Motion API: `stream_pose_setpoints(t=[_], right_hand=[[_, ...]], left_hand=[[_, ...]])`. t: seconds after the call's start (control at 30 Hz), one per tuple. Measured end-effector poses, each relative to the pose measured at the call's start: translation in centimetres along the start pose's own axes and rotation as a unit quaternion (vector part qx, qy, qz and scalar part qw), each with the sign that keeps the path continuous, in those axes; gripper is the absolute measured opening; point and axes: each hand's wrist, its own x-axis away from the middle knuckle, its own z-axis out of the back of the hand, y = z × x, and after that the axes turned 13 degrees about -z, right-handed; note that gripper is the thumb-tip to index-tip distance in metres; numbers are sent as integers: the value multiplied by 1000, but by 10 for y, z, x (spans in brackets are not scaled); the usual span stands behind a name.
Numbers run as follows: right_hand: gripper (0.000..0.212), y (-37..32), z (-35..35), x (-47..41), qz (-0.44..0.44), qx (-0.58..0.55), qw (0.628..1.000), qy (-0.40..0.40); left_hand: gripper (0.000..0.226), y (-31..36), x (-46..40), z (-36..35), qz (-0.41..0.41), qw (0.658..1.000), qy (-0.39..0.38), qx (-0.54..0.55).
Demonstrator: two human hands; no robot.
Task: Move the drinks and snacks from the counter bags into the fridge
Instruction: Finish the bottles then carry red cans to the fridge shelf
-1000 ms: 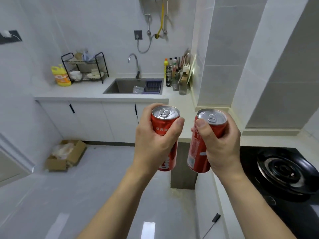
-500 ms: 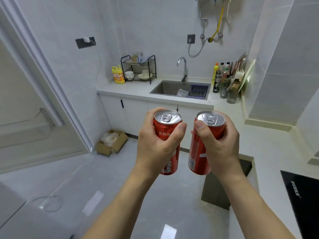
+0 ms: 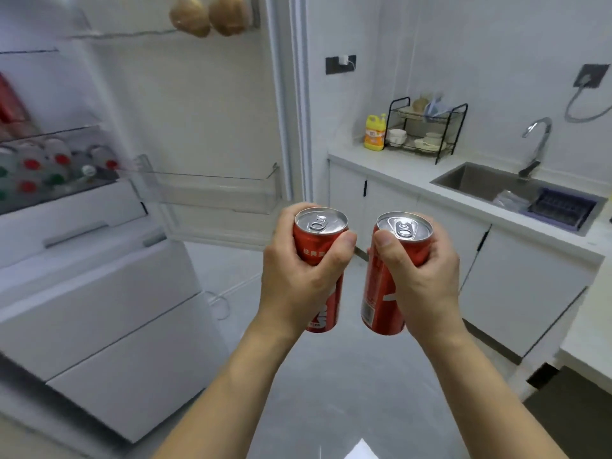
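**Two cans on the way to the open fridge**

The left hand point(image 3: 298, 276) is wrapped tight around one red can point(image 3: 320, 260). The right hand point(image 3: 427, 276) is wrapped tight around the other red can point(image 3: 381, 286). Both cans are upright and side by side, close but not touching. They are up in the air over the floor, near the person and in the middle of the view.

The fridge point(image 3: 99, 309) is on the left, and its door point(image 3: 205, 94) is open. A clear door shelf point(image 3: 212, 190) sits just past the cans, a little to the left. It looks like it has room. Deeper in on the far left, a fridge shelf point(image 3: 49, 167) already has bottles with red and green caps, but they are blurry.

So the cans are out of the bags but not in the fridge yet. I think this trip is about half done. The cans must go onto a shelf next.

The bags are not in view, so I cannot tell how many drinks and snacks are left. On the right is the desk point(image 3: 397, 167) with a sink point(image 3: 490, 183) and a dish rack point(image 3: 427, 130).
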Motion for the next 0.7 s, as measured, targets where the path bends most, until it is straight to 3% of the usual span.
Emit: stream_pose_setpoints(t=[0.3, 0.7], right_hand=[[41, 2, -128, 8, -4, -48, 990, -134], [40, 1, -254, 7, 9, -67, 972, -226]], left_hand=[[35, -14, -4, 117, -2, 989, 87, -121], [41, -50, -20, 219, 4, 967, 167, -191]])
